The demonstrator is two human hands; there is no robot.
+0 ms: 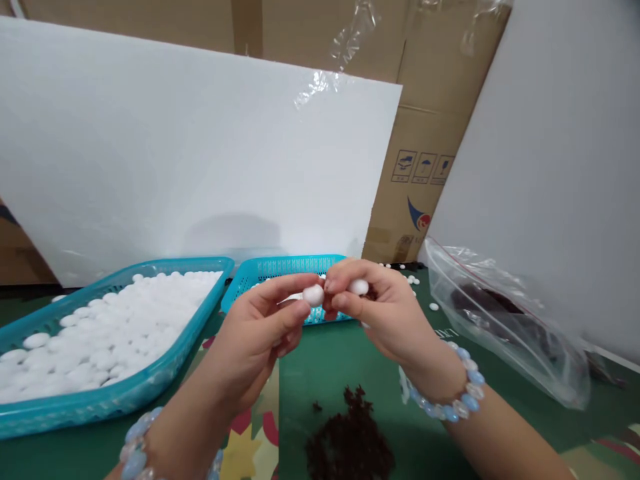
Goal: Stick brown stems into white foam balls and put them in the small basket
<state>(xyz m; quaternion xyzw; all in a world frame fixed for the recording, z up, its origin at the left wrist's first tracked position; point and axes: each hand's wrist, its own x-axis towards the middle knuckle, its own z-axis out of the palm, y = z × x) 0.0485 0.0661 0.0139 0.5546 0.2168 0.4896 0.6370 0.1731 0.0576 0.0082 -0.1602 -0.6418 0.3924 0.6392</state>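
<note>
Left hand (260, 327) pinching one white ball (313, 295), right hand (380, 310) pinching another (359, 287), above the table's (320, 360) middle: best kept level, fingertip grip light.

Materials and finishes, workbench lot

White pellets (313, 295), matt and chalky, pinched in the left hand (260, 333) and right hand (380, 310); two turquoise plastic baskets (150, 383), perforated and slightly glossy; clear glossy plastic bag (505, 320), crinkled; matt white foam-like boards (200, 147); brown corrugated cardboard box (425, 133), matt; dark red crumbly pile (350, 440), rough; smooth green table cover (320, 367); glossy glass-like bead bracelets (450, 400).
</note>
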